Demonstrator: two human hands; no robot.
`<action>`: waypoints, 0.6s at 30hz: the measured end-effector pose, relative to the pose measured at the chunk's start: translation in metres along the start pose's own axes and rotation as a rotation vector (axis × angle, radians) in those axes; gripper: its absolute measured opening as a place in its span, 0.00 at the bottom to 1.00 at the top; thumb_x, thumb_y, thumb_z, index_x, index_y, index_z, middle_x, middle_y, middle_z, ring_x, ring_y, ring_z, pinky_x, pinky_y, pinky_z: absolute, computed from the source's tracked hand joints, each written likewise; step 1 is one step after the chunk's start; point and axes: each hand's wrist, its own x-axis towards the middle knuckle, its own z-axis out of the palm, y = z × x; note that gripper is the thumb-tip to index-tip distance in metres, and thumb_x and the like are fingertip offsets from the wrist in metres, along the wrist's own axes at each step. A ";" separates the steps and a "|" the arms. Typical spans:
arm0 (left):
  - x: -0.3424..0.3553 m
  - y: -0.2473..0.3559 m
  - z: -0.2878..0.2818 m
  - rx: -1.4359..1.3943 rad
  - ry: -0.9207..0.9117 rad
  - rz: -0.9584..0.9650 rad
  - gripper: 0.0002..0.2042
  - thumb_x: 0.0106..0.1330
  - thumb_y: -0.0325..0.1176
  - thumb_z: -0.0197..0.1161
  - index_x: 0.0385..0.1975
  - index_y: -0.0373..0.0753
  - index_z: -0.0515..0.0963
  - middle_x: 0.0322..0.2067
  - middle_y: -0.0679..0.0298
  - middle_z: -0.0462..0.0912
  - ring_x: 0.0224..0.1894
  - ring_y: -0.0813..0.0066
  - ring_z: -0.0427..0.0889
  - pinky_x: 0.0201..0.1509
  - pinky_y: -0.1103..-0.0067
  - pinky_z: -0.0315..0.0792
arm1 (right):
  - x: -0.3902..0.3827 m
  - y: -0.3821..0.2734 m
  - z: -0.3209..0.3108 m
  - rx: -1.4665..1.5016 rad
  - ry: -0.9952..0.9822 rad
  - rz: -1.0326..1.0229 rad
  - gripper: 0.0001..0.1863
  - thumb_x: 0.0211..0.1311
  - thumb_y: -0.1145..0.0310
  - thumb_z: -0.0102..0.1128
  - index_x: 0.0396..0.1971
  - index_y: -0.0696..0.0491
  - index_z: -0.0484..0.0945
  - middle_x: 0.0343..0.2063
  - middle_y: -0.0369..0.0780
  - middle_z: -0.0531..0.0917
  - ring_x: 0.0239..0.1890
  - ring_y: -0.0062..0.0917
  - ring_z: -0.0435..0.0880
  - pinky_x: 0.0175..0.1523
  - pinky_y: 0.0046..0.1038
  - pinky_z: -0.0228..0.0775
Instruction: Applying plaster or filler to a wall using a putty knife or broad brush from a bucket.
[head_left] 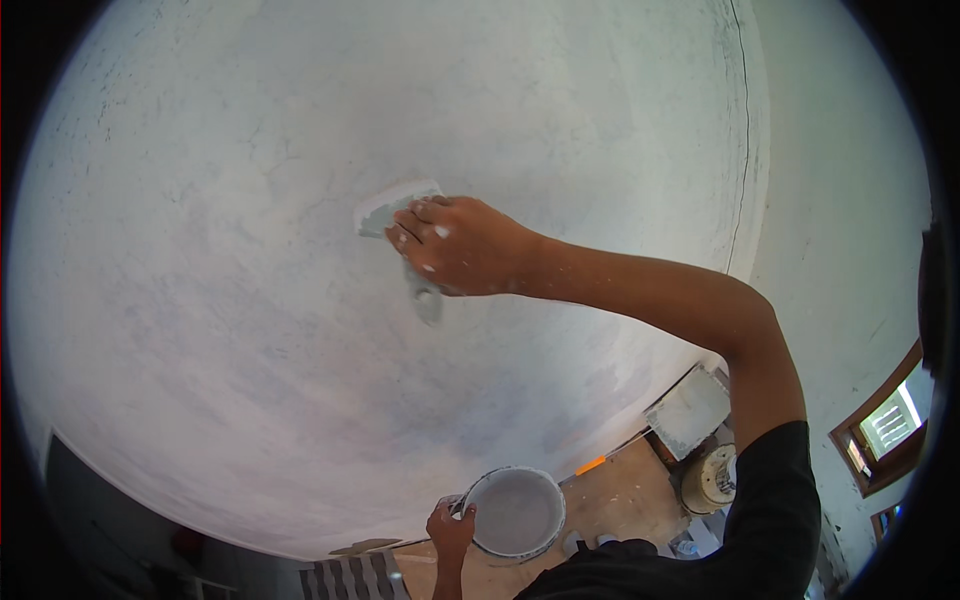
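My right hand (465, 245), spotted with white, is closed round a putty knife (385, 212). The wide blade carries white paste along its edge and lies against the whitish wall (300, 330); the handle end with a hole sticks out below my fist. Low in the view, my left hand (452, 525) is closed at the left rim of a round bucket (558, 500). Greyish-white paste (512, 510) shows inside the bucket. A small pale piece by my left fingers is too unclear to name.
A long crack (746, 130) runs down the wall near its right corner. Below right are a paint-smeared pale board (690, 412), a round tub (708, 480) and an orange strip (591, 466) at the wall's foot. A wood-framed window (885, 425) is at far right.
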 end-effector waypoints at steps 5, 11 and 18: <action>-0.002 -0.004 0.003 0.046 -0.030 -0.028 0.15 0.48 0.35 0.73 0.34 0.35 0.81 0.31 0.55 0.85 0.36 0.57 0.85 0.43 0.68 0.77 | 0.038 0.017 -0.006 0.258 -0.279 0.153 0.03 0.52 0.73 0.61 0.26 0.55 0.79 0.22 0.40 0.82 0.30 0.30 0.84 0.29 0.30 0.75; -0.009 -0.002 0.007 0.073 0.011 -0.046 0.16 0.48 0.37 0.74 0.34 0.35 0.80 0.31 0.53 0.85 0.36 0.54 0.84 0.42 0.66 0.77 | 0.037 0.059 0.024 0.500 -0.208 -0.004 0.05 0.51 0.69 0.61 0.22 0.54 0.79 0.19 0.45 0.80 0.27 0.40 0.81 0.33 0.36 0.74; -0.021 0.020 0.008 0.089 0.105 -0.182 0.17 0.48 0.36 0.74 0.35 0.35 0.81 0.32 0.51 0.84 0.37 0.51 0.84 0.42 0.65 0.76 | 0.102 0.138 0.017 0.388 -0.187 0.091 0.19 0.45 0.61 0.77 0.30 0.57 0.80 0.30 0.48 0.82 0.34 0.36 0.81 0.39 0.35 0.71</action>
